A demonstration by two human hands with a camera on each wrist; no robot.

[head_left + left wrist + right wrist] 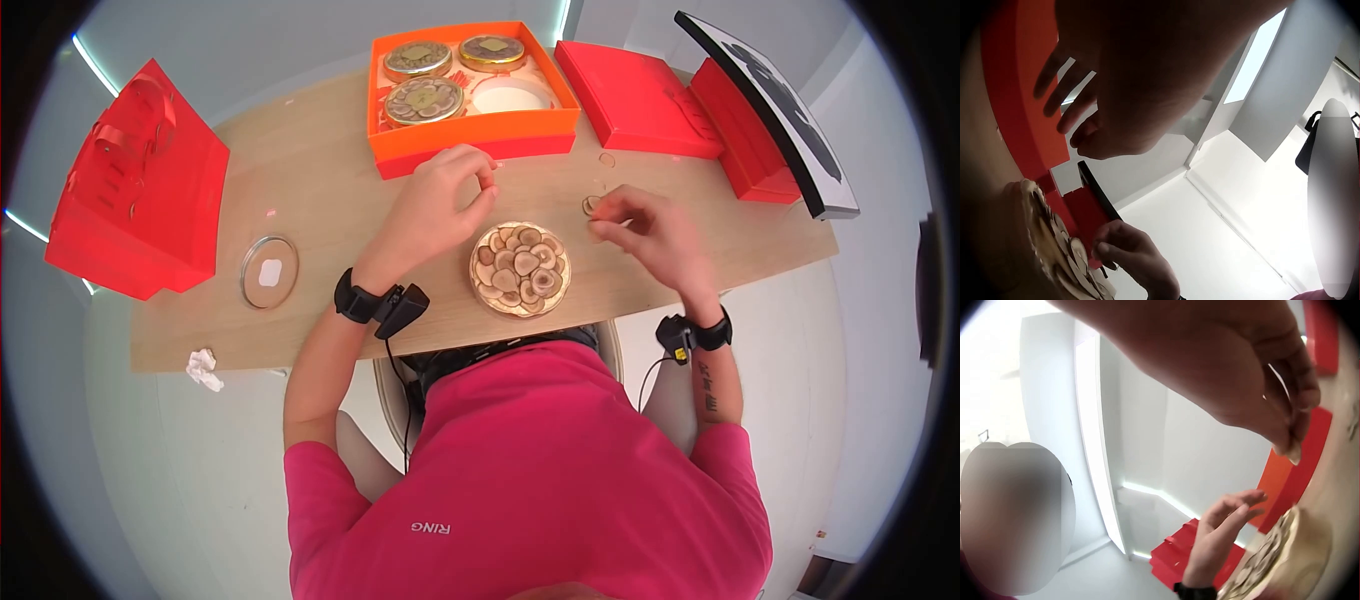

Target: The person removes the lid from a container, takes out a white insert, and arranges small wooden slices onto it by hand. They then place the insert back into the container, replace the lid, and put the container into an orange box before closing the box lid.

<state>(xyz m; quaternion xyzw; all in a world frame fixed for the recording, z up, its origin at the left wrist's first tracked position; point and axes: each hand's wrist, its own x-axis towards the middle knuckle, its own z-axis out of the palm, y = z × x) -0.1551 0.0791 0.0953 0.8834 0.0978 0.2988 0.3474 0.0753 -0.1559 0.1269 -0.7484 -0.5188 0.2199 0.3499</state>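
Note:
A round tub [520, 312] full of thin, dried beige slices [526, 263] with dark rims stands near the table's front edge. To its upper right, my right hand [650, 235] pinches a small dark-rimmed slice [590, 205] at the fingertips. A pale bit of it shows between thumb and fingers in the right wrist view. My left hand [435, 205] hovers up and left of the tub, fingers loosely bent and holding nothing. In the left wrist view, the tub's slices [1069, 256] lie below both hands.
An orange-red box [475, 150] behind holds several lidded tins [424, 100] and one vacant round recess. A red lid [635, 100] and a black-edged panel [775, 110] are at right. Leftward are a red bag [150, 200], a round clear lid [269, 272] and crumpled tissue [204, 369].

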